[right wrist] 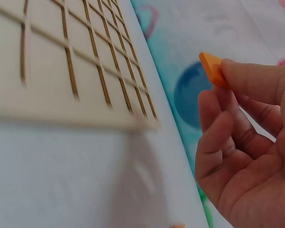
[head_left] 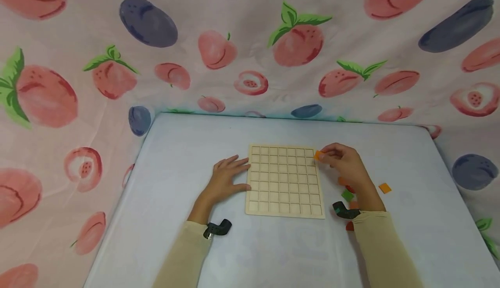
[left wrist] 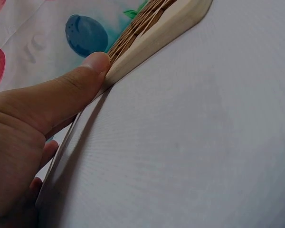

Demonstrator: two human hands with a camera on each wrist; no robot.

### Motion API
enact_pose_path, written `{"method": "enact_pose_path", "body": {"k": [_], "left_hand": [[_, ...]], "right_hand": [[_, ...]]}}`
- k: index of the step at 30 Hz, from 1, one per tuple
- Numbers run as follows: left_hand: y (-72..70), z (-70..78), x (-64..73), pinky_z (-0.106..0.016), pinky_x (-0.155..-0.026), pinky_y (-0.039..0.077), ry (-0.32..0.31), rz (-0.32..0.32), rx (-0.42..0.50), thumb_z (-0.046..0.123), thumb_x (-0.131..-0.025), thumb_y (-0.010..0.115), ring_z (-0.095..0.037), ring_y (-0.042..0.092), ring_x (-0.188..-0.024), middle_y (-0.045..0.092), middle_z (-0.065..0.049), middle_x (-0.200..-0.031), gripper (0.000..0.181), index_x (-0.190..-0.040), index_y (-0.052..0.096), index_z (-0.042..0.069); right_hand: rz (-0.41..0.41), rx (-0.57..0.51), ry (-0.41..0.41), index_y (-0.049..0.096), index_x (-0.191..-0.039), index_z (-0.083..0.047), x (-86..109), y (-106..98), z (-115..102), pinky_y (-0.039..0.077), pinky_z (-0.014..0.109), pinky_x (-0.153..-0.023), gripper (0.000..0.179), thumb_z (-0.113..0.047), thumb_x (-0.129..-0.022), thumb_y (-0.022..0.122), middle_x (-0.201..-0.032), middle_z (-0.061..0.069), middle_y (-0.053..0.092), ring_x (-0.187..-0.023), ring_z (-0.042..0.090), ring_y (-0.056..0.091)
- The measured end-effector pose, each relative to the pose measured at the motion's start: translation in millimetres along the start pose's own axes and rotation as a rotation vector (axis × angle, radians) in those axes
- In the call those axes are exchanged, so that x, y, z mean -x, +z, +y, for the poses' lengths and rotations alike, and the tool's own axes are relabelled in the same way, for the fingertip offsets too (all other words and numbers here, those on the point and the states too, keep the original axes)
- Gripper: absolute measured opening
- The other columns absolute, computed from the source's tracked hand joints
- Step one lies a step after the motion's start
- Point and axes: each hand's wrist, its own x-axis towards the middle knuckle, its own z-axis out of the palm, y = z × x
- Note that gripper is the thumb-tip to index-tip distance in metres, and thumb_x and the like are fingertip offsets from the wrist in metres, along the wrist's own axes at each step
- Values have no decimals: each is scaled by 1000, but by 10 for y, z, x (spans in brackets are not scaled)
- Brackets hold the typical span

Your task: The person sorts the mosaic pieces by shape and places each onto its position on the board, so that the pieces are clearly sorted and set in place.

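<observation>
A square wooden grid board (head_left: 285, 180), its cells bare, lies flat on the white table. My left hand (head_left: 226, 179) rests along its left edge with fingers spread; in the left wrist view the thumb (left wrist: 71, 90) touches the board's side. Between thumb and fingers, my right hand (head_left: 347, 164) pinches a small orange square tile (right wrist: 213, 70). In the head view that tile is at the board's upper right edge. The right wrist view has it held up, apart from the board's surface.
Loose tiles lie right of the board, partly hidden by the right arm: a green tile (head_left: 347, 195), a red one (head_left: 349, 226) and several orange or red ones. Another orange tile (head_left: 384, 188) sits farther right. A fruit-print cloth (head_left: 250, 54) hangs behind the table (head_left: 187, 140).
</observation>
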Motion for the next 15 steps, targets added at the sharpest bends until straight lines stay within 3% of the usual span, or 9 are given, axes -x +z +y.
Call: {"method": "enact_pose_path", "body": {"k": [9,15], "left_hand": [[-17,21,1,-59,-120,21,11,4,-5,53,-82,79,-26,31,-154,48,5,-158,75,-146,59,20],[-24,34,-1,-59,-121,19,-4,-6,2,53,-83,79,-26,30,-155,47,6,-159,74,-146,58,20]], "right_hand": [[-66,-101,-72,70,-113,-1,-74,336,-157,53,22,-83,34,-28,-93,77,-103,6,72,-89,13,70],[-130,-134,-90,69,-115,1,-152,531,-235,54,24,-83,29,-20,-95,74,-108,13,71,-94,18,72]]}}
